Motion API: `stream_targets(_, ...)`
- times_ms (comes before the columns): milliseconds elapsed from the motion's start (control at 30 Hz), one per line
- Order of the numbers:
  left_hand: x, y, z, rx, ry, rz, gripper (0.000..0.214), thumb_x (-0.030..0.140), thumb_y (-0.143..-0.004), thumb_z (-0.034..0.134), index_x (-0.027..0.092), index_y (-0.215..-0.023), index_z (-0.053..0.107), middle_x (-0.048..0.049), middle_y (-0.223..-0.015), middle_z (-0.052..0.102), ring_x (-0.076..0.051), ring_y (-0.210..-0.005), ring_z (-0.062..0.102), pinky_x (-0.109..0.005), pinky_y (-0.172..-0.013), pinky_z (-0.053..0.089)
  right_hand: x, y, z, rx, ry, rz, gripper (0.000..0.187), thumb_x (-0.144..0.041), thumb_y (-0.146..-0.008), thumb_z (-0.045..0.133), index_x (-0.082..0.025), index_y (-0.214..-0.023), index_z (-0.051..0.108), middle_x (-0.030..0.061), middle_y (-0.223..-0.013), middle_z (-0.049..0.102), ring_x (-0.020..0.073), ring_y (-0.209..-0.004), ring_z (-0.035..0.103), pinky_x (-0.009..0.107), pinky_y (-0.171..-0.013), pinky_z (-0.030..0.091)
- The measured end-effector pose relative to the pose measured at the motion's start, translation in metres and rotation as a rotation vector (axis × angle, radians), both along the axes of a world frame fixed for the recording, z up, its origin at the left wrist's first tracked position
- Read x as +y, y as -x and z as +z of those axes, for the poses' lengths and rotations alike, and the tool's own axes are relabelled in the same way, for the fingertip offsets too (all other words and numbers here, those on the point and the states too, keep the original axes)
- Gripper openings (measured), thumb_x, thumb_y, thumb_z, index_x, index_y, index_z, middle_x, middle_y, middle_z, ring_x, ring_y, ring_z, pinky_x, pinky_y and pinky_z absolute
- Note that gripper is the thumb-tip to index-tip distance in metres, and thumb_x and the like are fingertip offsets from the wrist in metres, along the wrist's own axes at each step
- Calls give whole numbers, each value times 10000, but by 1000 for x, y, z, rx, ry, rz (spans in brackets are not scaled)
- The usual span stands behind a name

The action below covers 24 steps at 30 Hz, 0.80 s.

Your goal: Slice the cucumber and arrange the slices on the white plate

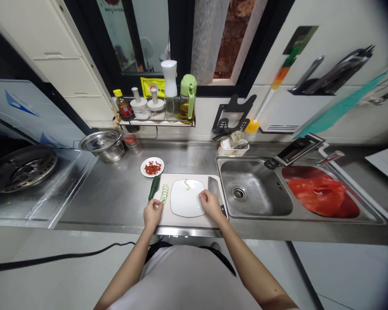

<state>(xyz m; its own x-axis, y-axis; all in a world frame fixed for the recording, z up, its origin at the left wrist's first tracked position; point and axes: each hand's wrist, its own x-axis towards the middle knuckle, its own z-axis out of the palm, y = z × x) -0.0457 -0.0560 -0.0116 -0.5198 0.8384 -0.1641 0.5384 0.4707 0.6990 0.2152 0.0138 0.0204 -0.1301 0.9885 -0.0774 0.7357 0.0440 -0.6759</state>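
1. Plate (186,202) central on board (168,221), presumably for 2-handed reach.
2. Left hand (152,212), plate's 8 o'clock: pinching cucumber slice (162,201).
3. Right hand (211,204), 3 o'clock: fingertips together, nothing visible between.
4. Knife (214,186) lies at 2 o'clock, likely for clearance.

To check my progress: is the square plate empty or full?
Neither: the plate holds cucumber slices near its far edge; most of its white surface shows.
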Motion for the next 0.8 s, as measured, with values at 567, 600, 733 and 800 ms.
stream_targets(567, 39, -41, 87, -865, -280, -262, 376, 397, -570, 804, 166, -788, 604, 27, -656, 564, -79, -605, 510, -192, -587, 389, 4, 59, 59, 387, -214, 305, 125, -305, -862, 548, -217, -858, 636, 35, -894, 626, 171, -873, 543, 282, -723, 422)
stream_targets(600, 40, -42, 88, -863, -287, -237, 394, 403, -559, 810, 168, -796, 600, 27, -664, 568, -76, -602, 510, -187, -581, 389, 4, 58, 59, 389, -223, 299, 128, -303, -867, 544, -215, -835, 630, 33, -878, 623, 172, -872, 539, 280, -712, 421)
stream_targets(733, 40, -43, 89, -898, -151, -105, 441, 537, -606, 747, 166, -750, 558, 31, -612, 558, -44, -478, 430, -160, -434, 258, 4, 54, 62, 406, -307, 259, 131, -311, -876, 548, -220, -846, 638, 37, -887, 628, 180, -909, 537, 297, -745, 426)
stream_targets(800, 38, -43, 92, -1011, 21, -115, 494, 637, -660, 654, 159, -711, 540, 15, -583, 559, -44, -434, 411, -164, -393, 167, 4, 52, 64, 425, -350, 252, 129, -308, -878, 552, -224, -860, 648, 40, -910, 633, 183, -932, 542, 320, -793, 427)
